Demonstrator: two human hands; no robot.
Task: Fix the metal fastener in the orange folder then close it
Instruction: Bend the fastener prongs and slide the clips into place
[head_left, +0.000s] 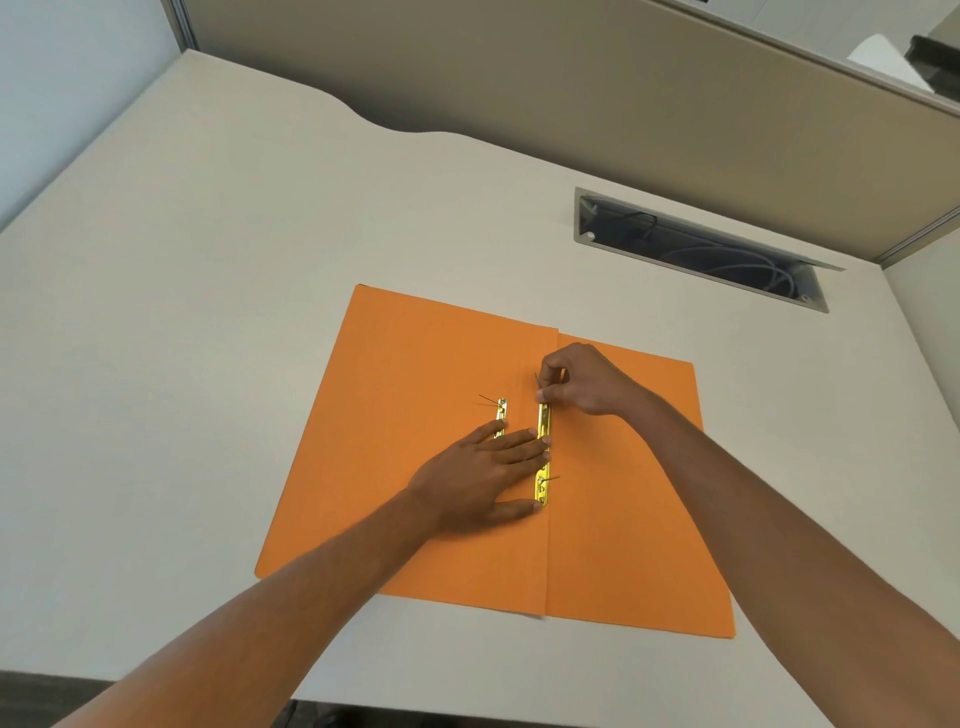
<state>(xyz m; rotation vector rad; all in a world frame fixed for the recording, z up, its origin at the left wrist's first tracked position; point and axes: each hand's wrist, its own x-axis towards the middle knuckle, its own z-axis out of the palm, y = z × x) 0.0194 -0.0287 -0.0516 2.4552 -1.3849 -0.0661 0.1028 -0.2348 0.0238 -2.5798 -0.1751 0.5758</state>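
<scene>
An orange folder (415, 389) lies open and flat on the desk. A long yellow metal fastener bar (543, 457) lies along the folder's centre fold, with a thin prong sticking out near its lower end. A shorter yellow metal strip (502, 410) lies just left of it, partly under my fingers. My left hand (478, 475) rests flat on the left leaf, fingertips pressing the long bar. My right hand (582, 382) pinches the upright thin prong at the bar's far end.
The folder sits on a pale desk (208, 312). A rectangular cable opening (701, 249) with wires inside lies at the back right. A beige partition wall (519, 67) stands behind. The desk's near edge runs just below the folder.
</scene>
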